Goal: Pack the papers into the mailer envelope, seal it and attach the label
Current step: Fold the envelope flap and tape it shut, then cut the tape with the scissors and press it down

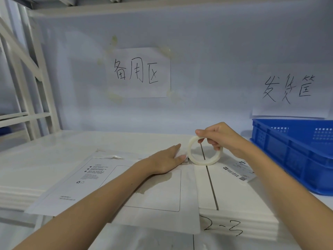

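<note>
A white mailer envelope [100, 179] with printed text and a rectangular outline lies flat on the white work surface, its flap end at the far side. My left hand [166, 159] presses flat on its far right corner, fingers together. My right hand [219, 139] holds a translucent white tape roll [204, 162] upright by its top edge, just right of the envelope's corner and touching the surface. A shipping label [239, 171] with black print and a code lies to the right, under my right forearm. No loose papers are in sight.
A blue plastic crate [295, 157] stands at the right edge. White foam boards [234, 219] are stacked under the work area, with "2-3" handwritten on the front. Two handwritten paper signs [138, 73] are on the back wall. A white shelf frame [23, 91] rises at the left.
</note>
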{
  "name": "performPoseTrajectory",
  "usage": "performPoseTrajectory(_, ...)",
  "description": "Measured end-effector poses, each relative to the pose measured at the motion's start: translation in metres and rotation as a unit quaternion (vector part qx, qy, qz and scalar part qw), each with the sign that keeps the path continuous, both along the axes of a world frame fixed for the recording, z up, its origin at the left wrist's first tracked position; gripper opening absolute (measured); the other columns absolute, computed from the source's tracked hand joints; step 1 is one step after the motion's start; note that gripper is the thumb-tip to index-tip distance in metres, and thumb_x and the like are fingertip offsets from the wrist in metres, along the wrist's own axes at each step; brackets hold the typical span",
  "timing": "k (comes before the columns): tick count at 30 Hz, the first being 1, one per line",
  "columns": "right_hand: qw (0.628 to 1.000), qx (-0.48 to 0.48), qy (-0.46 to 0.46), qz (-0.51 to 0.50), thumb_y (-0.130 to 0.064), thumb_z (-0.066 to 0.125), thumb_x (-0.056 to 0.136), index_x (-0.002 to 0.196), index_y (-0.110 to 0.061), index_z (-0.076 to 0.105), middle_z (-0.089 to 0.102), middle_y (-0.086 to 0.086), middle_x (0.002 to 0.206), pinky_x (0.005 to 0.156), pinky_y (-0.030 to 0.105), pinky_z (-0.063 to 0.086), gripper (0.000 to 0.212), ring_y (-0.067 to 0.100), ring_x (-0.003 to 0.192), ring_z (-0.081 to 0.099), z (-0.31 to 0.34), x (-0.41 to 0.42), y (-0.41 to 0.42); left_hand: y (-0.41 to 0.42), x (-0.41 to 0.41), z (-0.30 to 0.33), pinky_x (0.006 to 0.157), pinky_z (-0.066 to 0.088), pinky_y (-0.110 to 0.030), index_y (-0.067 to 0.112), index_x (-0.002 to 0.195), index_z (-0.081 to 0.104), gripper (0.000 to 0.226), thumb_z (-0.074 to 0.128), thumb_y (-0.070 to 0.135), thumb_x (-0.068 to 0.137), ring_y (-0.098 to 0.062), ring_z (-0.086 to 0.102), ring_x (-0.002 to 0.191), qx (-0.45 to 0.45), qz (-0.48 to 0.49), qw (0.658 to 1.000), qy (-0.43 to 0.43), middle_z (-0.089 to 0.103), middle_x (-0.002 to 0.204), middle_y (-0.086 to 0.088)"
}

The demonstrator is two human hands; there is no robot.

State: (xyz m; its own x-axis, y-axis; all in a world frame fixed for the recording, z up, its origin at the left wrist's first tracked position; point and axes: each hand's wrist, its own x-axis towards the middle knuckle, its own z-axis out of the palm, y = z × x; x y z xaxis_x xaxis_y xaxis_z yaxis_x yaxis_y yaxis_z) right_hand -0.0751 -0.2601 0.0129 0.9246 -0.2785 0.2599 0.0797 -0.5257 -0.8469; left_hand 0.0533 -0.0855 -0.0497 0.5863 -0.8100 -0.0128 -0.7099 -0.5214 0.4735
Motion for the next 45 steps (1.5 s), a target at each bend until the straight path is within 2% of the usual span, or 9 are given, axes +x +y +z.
performPoseTrajectory(7,1.000,0.001,0.007,-0.009,-0.043,0.069,0.086,0.077,0.003,0.072,0.034,-0.005,0.046,0.055,0.028,0.034,0.046,0.014,0.046,0.031,-0.002,0.001,-0.003,-0.010,0.002,0.011,0.121,0.012,-0.048,0.031,0.156,0.002,0.083,0.038,0.063,0.088,-0.019,0.006,0.152,0.075,0.001,0.997,0.004,0.005,0.165,0.003)
performPoseTrajectory(22,0.999,0.014,-0.010,-0.042,-0.038,0.061,0.092,0.079,0.002,0.072,0.038,-0.015,0.039,0.054,0.028,0.032,0.043,0.010,0.043,0.033,-0.005,-0.002,0.009,-0.014,-0.012,0.000,0.119,-0.007,-0.051,0.036,0.153,-0.012,0.058,0.009,0.051,0.100,-0.019,-0.008,0.152,0.146,0.032,0.978,-0.144,-0.012,0.165,0.002)
performPoseTrajectory(25,0.998,0.021,-0.011,-0.058,-0.037,0.058,0.095,0.081,0.000,0.071,0.042,-0.017,0.037,0.057,0.027,0.034,0.041,0.008,0.044,0.035,-0.005,-0.006,0.013,-0.011,-0.009,0.014,0.121,-0.002,-0.047,0.029,0.155,-0.004,0.059,0.017,0.045,0.103,-0.021,0.000,0.152,0.050,0.042,0.997,-0.046,-0.004,0.166,-0.001)
performPoseTrajectory(28,0.997,0.024,-0.004,-0.077,-0.040,0.057,0.093,0.080,-0.002,0.071,0.040,-0.017,0.038,0.061,0.028,0.036,0.043,0.011,0.048,0.036,-0.006,-0.007,0.012,0.001,-0.005,0.026,0.115,0.020,-0.037,0.019,0.148,0.039,0.052,0.026,0.044,0.104,-0.023,0.028,0.146,-0.188,0.039,0.976,0.104,0.030,0.159,-0.003)
performPoseTrajectory(32,0.995,0.022,0.003,-0.098,-0.046,0.056,0.092,0.079,-0.003,0.072,0.043,-0.014,0.046,0.061,0.026,0.039,0.047,0.012,0.053,0.040,-0.007,-0.008,0.012,-0.005,-0.020,0.041,0.083,0.043,-0.027,0.032,0.105,0.073,0.037,0.050,0.057,0.091,-0.008,0.059,0.096,-0.298,-0.020,0.948,0.115,0.062,0.111,0.007)
performPoseTrajectory(36,0.990,-0.054,0.061,-0.116,-0.055,0.041,0.097,0.113,-0.011,0.069,0.069,0.002,0.100,0.085,0.029,0.045,0.055,0.022,0.092,0.063,0.002,-0.026,0.012,-0.013,-0.025,0.027,0.058,0.037,-0.027,0.019,0.091,0.075,0.009,0.068,0.024,0.090,-0.014,0.044,0.054,-0.357,-0.056,0.923,0.133,0.049,0.066,-0.007)
performPoseTrajectory(38,0.953,-0.183,0.133,-0.199,-0.051,0.035,0.099,0.122,-0.011,0.060,0.061,0.004,0.120,0.086,0.033,0.042,0.052,0.026,0.111,0.056,0.008,-0.047,0.003,-0.014,-0.022,0.023,0.056,0.039,-0.027,0.011,0.091,0.072,0.009,0.066,0.017,0.091,-0.013,0.045,0.051,-0.372,-0.054,0.916,0.139,0.048,0.063,-0.008)
performPoseTrajectory(41,0.836,-0.377,0.267,-0.295,-0.027,0.039,0.099,0.084,-0.009,0.045,0.053,0.009,0.085,0.061,0.032,0.042,0.025,0.027,0.081,0.055,0.013,-0.091,-0.011,-0.017,-0.019,0.020,0.055,0.040,-0.026,0.009,0.091,0.071,0.010,0.066,0.018,0.091,-0.015,0.048,0.053,-0.376,-0.067,0.913,0.148,0.051,0.063,-0.008)
performPoseTrajectory(45,0.777,-0.414,0.343,-0.327,-0.015,0.045,0.095,0.088,-0.007,0.048,0.045,0.005,0.073,0.046,0.027,0.038,0.011,0.020,0.060,0.049,-0.003,-0.112,-0.018,-0.018,-0.017,0.018,0.052,0.039,-0.025,0.013,0.091,0.071,0.011,0.067,0.023,0.091,-0.016,0.048,0.052,-0.373,-0.074,0.914,0.144,0.053,0.062,-0.008)
